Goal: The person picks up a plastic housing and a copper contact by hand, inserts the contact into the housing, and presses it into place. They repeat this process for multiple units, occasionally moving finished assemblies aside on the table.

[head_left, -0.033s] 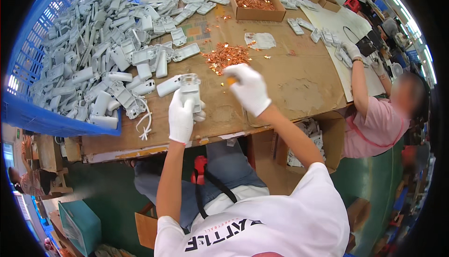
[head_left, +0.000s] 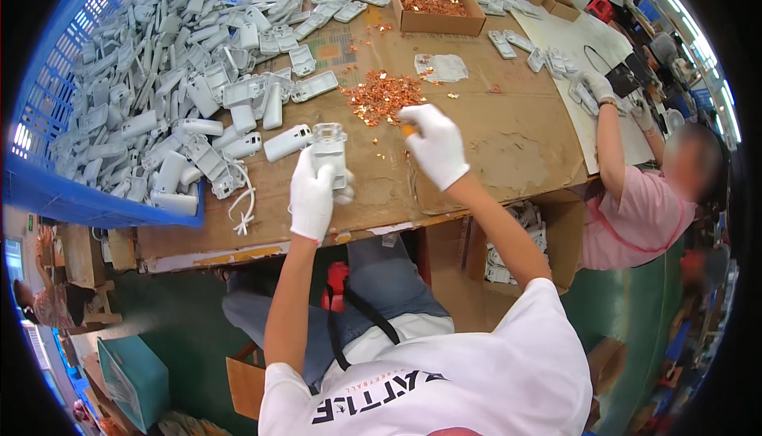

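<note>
My left hand, in a white glove, is closed around a pale grey plastic casing, its hollow, ribbed side facing up. My right hand, also gloved in white, is closed at the near right edge of a pile of small copper-coloured metal pieces. Something small and orange shows at its fingertips, too little visible to name. Just left of the held casing lies another casing on the cardboard-covered table. A heap of similar casings fills the left side.
A blue plastic crate surrounds much of the heap. At the back stands a cardboard box of copper pieces. Under the table edge, another cardboard box holds casings. On the right, a co-worker in pink handles casings with gloved hands.
My right hand has moved slightly right and up, along the near edge of the copper pile. My left hand with the casing has shifted a little to the right.
</note>
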The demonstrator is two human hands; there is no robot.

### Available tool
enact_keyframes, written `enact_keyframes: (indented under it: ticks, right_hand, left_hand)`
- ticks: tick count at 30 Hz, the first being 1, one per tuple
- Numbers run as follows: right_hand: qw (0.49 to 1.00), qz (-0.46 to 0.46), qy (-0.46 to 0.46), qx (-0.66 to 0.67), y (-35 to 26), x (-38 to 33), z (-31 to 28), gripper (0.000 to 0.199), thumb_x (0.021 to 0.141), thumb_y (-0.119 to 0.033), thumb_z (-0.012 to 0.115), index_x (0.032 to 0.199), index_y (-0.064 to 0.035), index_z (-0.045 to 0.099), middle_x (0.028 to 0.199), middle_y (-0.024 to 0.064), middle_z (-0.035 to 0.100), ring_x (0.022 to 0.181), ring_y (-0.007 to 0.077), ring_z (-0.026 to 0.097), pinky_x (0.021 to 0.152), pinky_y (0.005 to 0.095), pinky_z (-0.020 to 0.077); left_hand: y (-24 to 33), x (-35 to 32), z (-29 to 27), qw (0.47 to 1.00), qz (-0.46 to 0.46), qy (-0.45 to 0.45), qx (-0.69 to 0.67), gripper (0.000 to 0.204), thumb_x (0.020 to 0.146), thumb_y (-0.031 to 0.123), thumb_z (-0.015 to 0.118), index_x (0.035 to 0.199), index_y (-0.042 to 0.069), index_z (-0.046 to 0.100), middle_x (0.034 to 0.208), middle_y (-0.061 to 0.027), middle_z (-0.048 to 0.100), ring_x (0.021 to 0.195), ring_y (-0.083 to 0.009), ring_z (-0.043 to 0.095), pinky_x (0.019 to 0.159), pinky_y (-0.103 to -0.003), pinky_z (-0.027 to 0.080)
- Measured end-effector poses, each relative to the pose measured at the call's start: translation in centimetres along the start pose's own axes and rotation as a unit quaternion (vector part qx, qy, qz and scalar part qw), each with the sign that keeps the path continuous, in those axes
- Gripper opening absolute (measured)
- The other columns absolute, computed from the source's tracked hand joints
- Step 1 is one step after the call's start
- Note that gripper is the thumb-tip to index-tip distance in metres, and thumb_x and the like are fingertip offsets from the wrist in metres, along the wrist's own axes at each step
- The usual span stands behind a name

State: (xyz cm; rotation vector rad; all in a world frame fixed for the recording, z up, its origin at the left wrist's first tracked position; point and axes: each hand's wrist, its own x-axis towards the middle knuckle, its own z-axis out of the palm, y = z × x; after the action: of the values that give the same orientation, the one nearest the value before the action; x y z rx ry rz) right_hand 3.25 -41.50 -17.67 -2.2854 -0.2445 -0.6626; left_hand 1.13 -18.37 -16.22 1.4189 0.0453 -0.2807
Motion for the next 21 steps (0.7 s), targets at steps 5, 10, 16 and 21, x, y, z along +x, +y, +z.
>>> enact_keyframes:
  ticks: [5, 10, 16, 21]
  right_hand:
    - [0.991, 0.014, -0.025, -0.130, 4.2, -1.1, 0.9, 0.022, 0.081, -0.003, 0.063, 0.101, -0.0126, 0.065, 0.095, 0.0081, 0.063, 0.084, 0.0296, 0.065, 0.072, 0.0399, 0.0536]
    - [0.983, -0.005, -0.027, -0.183, 4.4, -0.6, 2.7, 0.017, 0.081, -0.006, 0.065, 0.096, -0.0132, 0.065, 0.091, 0.0074, 0.062, 0.080, 0.0289, 0.066, 0.070, 0.0412, 0.0541]
    - [0.970, -0.014, -0.104, -0.219, 4.5, -0.2, 1.0, 0.009, 0.078, -0.005, 0.065, 0.086, -0.0102, 0.064, 0.090, 0.0107, 0.061, 0.080, 0.0313, 0.067, 0.067, 0.0425, 0.0567]
    - [0.967, 0.001, -0.182, -0.178, 3.3, 0.8, -0.5, 0.008, 0.078, -0.005, 0.064, 0.084, -0.0092, 0.064, 0.090, 0.0127, 0.063, 0.085, 0.0339, 0.067, 0.073, 0.0455, 0.0555]
  left_hand:
    - [-1.1, 0.3, 5.0, 0.999, 0.027, 0.041, 0.022, 0.073, 0.076, -0.009, 0.037, 0.146, 0.011, 0.032, 0.113, -0.0166, 0.058, 0.078, -0.0201, 0.066, 0.067, -0.032, 0.059]
    - [-2.7, 1.6, 4.1, 0.995, 0.050, -0.010, 0.085, 0.072, 0.075, -0.012, 0.042, 0.144, 0.011, 0.039, 0.115, -0.0149, 0.058, 0.085, -0.0200, 0.067, 0.073, -0.034, 0.061]
    - [-3.8, 1.4, 4.4, 0.932, 0.182, 0.050, 0.308, 0.056, 0.084, -0.003, 0.052, 0.138, 0.010, 0.047, 0.130, -0.0158, 0.061, 0.114, -0.0303, 0.063, 0.097, -0.037, 0.048]
    - [-3.5, 1.4, 5.1, 0.920, 0.177, 0.078, 0.340, 0.057, 0.082, 0.001, 0.057, 0.137, 0.011, 0.047, 0.125, -0.0199, 0.062, 0.108, -0.0350, 0.065, 0.091, -0.040, 0.051]
